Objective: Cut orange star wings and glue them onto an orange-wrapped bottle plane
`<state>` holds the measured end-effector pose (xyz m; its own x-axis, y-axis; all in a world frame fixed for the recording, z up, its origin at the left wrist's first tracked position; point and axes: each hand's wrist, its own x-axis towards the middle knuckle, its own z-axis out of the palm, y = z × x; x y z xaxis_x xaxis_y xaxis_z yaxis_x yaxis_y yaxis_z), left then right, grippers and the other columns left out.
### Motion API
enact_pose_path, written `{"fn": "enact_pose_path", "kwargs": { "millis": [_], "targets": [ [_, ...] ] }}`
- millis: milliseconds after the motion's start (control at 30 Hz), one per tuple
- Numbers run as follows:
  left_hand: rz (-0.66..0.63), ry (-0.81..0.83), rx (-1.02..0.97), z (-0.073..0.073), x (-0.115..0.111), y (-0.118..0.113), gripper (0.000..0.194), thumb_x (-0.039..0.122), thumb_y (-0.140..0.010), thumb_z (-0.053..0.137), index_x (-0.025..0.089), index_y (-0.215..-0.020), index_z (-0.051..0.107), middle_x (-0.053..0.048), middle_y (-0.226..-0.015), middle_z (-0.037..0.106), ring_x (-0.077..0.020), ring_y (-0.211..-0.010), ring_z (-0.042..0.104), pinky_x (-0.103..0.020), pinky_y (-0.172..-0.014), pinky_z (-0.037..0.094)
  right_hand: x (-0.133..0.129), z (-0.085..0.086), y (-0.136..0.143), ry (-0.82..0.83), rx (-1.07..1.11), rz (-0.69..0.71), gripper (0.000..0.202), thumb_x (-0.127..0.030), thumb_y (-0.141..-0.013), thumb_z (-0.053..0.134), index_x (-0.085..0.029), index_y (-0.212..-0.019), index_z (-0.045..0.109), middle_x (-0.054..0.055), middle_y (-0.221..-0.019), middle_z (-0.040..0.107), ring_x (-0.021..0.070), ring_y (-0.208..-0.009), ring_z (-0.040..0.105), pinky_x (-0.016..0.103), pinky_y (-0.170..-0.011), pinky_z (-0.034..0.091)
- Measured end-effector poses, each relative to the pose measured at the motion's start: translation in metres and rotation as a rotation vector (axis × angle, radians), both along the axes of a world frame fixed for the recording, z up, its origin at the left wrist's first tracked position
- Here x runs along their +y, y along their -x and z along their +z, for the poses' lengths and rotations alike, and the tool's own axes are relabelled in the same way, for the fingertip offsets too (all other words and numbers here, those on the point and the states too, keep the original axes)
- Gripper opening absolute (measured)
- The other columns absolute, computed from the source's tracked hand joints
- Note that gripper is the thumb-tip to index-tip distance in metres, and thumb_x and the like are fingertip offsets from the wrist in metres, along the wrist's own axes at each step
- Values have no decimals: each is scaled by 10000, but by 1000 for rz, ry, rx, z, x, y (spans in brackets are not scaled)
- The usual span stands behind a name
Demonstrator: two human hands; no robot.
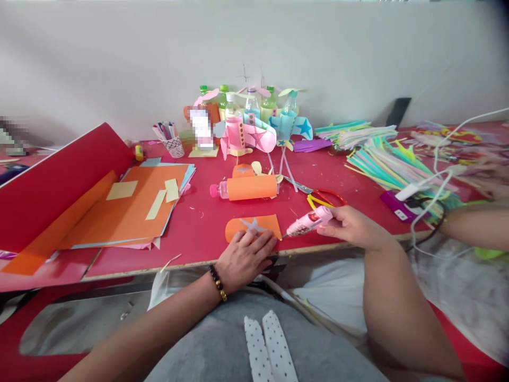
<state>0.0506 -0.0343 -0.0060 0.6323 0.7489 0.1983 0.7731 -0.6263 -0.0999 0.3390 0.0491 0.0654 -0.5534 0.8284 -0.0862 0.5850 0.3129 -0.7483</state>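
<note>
My left hand [246,259] lies flat, fingers stretched out, on an orange paper piece [234,228] with a rounded end and a grey star [253,224]. In my right hand [358,227] is a pink hot glue gun [308,222], its nozzle pointing at the paper's right edge. Whether the nozzle touches the paper I cannot tell. Just beyond lies a pink-capped bottle [250,188] on its side, wrapped in orange paper. Scissors [328,198] with red and yellow handles rest beyond the glue gun.
Several bottle planes [234,132] stand by the wall. Orange and blue sheets [137,212] are stacked left, near a pen cup [174,146]. Pastel strips [397,164] lie right. A purple power strip [403,207] with white cables sits beside another person's arm [473,227].
</note>
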Motion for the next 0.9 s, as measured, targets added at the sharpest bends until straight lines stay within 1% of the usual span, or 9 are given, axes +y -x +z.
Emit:
{"fn": "enact_pose_path", "kwargs": {
  "millis": [133,233,333,400,433,500,667,800,900],
  "targets": [
    [-9,-13,-6,0,0,1,486,440,-964,452,232,-1402,429,-35,-1452,465,-238,-1188,446,-405,-950,356,3,-4,-6,-43,66,-160,327,-494,-791,647,-167,-795,656,-12,-583,581,124,-533,504,237,-514,398],
    [-9,-29,-6,-1,0,1,492,447,-957,463,235,-1400,435,-42,-1443,473,-242,-1196,445,-402,-952,358,11,-10,-15,-47,193,-340,343,-516,-790,653,-173,-797,641,-15,-514,560,124,-482,493,239,-474,380],
    [-10,-43,-13,-2,0,2,488,448,-955,468,240,-1395,441,-54,-1428,487,-243,-1208,446,-400,-956,361,23,-20,-28,-71,385,-571,349,-530,-758,683,-190,-820,639,0,-546,597,141,-483,533,250,-465,404],
    [-19,-50,-34,-4,0,3,466,438,-960,460,240,-1382,456,-54,-1413,503,-241,-1194,456,-400,-954,363,32,-26,-37,-96,452,-722,348,-538,-729,702,-200,-785,642,9,-566,608,157,-495,557,268,-481,440],
    [-25,-52,-49,-4,0,3,452,429,-963,458,237,-1372,466,-56,-1402,514,-238,-1183,463,-398,-950,366,36,-29,-41,-97,458,-783,354,-545,-719,704,-201,-787,650,14,-578,615,165,-504,568,279,-490,455],
    [-41,-56,-86,-5,1,5,418,398,-967,461,224,-1346,492,-58,-1375,540,-231,-1158,476,-391,-942,375,42,-33,-45,-112,399,-864,383,-567,-725,677,-188,-780,663,27,-579,621,172,-508,573,281,-484,453],
    [-98,-80,-240,-9,2,12,310,301,-958,499,197,-1242,570,-57,-1228,639,-201,-1094,515,-373,-946,393,50,-40,-44,-147,125,-908,435,-587,-739,618,-155,-718,662,56,-551,629,174,-469,550,268,-420,384],
    [-90,-79,-362,-12,2,16,208,303,-943,527,212,-1082,653,-54,-1042,696,-169,-959,574,-345,-878,430,58,-47,-45,-255,-174,-891,455,-594,-772,554,-162,-682,664,66,-519,627,187,-473,559,289,-474,387],
    [-64,-77,-427,-14,1,16,181,311,-939,535,217,-984,683,-51,-957,704,-161,-897,591,-333,-835,438,64,-51,-47,-260,-309,-842,472,-592,-805,506,-164,-719,686,91,-558,657,210,-517,587,305,-523,385]
  ]
}}
